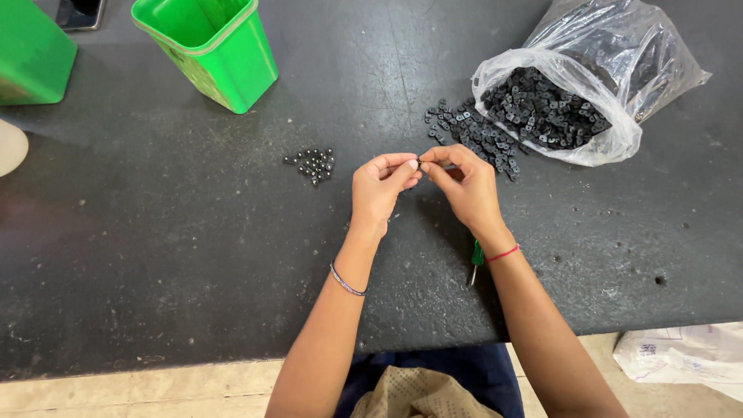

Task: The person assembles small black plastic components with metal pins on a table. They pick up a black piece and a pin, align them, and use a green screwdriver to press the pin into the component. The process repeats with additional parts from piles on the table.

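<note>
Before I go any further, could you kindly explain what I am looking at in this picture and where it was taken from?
There is no machine here. The single picture comes from a camera worn on a person's head, looking down at their own two bare hands over a dark worktable. The left hand and right hand meet at the fingertips, pinching a tiny dark piece between them. Behind them a clear plastic bag spills small black parts onto the table. To the left lies a little cluster of small shiny dark beads, and beyond it stands a green plastic bin.
</note>
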